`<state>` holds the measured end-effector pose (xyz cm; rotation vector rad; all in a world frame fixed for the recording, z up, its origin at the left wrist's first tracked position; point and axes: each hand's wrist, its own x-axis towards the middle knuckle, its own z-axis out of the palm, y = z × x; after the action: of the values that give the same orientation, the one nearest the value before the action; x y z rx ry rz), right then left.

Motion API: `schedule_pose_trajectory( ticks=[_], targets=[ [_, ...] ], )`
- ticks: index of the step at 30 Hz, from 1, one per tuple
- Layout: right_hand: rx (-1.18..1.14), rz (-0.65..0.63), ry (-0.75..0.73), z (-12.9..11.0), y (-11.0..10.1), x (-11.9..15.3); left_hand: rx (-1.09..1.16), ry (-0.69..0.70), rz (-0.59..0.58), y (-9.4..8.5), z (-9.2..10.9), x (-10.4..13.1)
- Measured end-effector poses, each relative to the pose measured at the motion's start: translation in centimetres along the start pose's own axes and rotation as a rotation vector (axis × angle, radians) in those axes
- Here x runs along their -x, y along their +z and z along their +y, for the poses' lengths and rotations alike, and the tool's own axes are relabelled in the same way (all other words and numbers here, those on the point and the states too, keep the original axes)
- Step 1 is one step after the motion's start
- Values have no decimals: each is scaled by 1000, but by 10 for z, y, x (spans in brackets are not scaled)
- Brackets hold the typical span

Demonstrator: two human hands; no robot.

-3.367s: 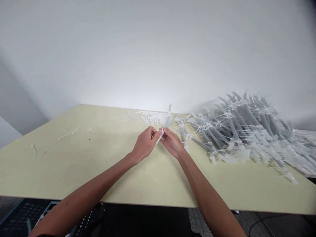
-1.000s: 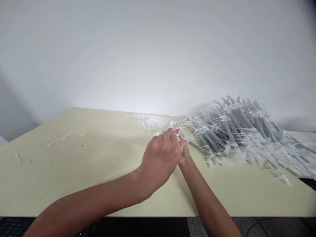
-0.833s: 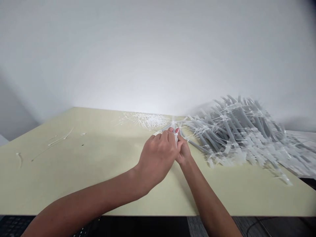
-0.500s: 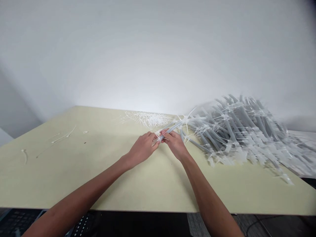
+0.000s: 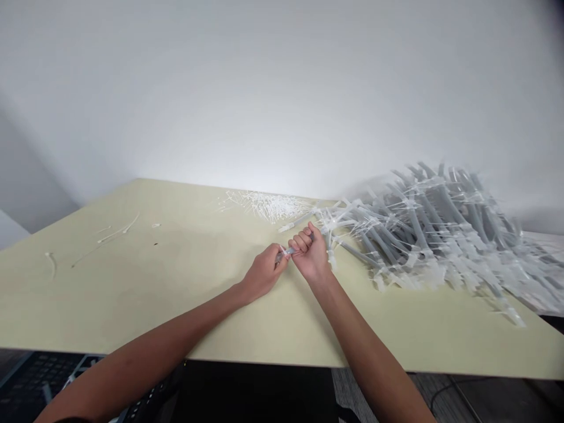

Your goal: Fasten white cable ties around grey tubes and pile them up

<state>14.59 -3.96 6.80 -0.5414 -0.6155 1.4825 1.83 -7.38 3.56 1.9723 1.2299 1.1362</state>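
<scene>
A short grey tube is held low over the table between my two hands. My left hand is closed, thumb and fingers pinching its left end, where something white and translucent shows. My right hand makes a fist around the tube, and a dark grey bit of it pokes out by the thumb. Just beyond my fists, another grey tube with a whitish end lies on the table. What the fingers cover is hidden.
A large heap of grey tubes with clear plastic pieces and white ties fills the right side. White cable ties are piled near the wall. Several loose ties lie on the left of the table. Dark crates stand below its front edge.
My right hand has gone from a fingertip pinch to a fist around the tube. The held tube is now separate from the heap's edge, and the view has shifted slightly.
</scene>
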Motion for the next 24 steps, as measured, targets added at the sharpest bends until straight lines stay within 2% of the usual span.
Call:
schedule_pose_trajectory(
  ticks=[4,8,17,24],
  targets=[
    [3,74,-17,-3,1,5,-33,74,-54,5,6,7],
    [-26,34,-18,-7,6,8,17,79,-50,6,7,7],
    [-65,-39,7,-8,10,10,245,-56,-91,2,11,9],
    [-70,-47,7,-10,12,11,452,-174,-148,7,7,6]
  ],
)
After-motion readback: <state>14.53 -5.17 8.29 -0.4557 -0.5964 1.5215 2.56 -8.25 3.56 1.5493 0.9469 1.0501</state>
